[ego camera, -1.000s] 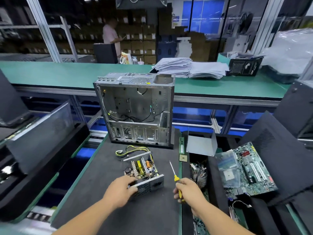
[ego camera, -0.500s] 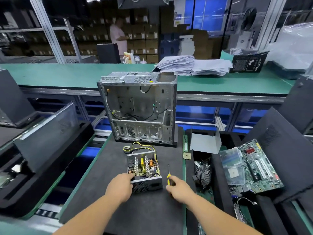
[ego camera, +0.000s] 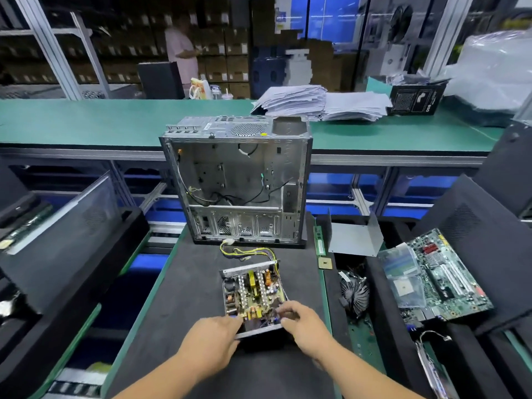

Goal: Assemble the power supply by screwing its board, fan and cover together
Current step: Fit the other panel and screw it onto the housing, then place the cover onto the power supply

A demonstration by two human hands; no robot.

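Far left: dark foam trays point(ego camera: 66, 254) stacked at an angle, one with a green circuit board point(ego camera: 23, 226) partly visible along its upper edge. Behind, running across the whole width, a green-topped bench point(ego camera: 100, 119).

Centre, on the black mat point(ego camera: 187, 283): an open, bare metal computer case point(ego camera: 239, 182) standing upright at the mat's far end, loose wires hanging inside. Just in front of it, a bundle of yellow and black cables point(ego camera: 247, 251) leading back to the open power supply point(ego camera: 253, 295), which sits near the mat's front edge with its circuit board exposed and coils, capacitors and heat sinks showing.

Left hand point(ego camera: 213, 341) at the near left corner of the power supply, fingers curled around the edge of the metal housing, gripping it. Right hand point(ego camera: 302, 321) at the near right corner, fingers bent down into the housing beside the board; whether pinching anything there, cannot tell, fingertips being blurred and partly hidden.

Right of the mat: a green memory stick point(ego camera: 319, 240) and a small square processor chip point(ego camera: 325, 264) lying along the edge. Beyond those, a bent grey metal cover point(ego camera: 355, 237) standing in a tray, and below it a round cooler fan point(ego camera: 355, 295). Further right, a green motherboard point(ego camera: 443, 277) tilted on dark foam, clear plastic packaging point(ego camera: 403, 272) over its left part.

Back on the bench, right of centre: piles of paper point(ego camera: 319, 103) and a black printed box point(ego camera: 414, 100).
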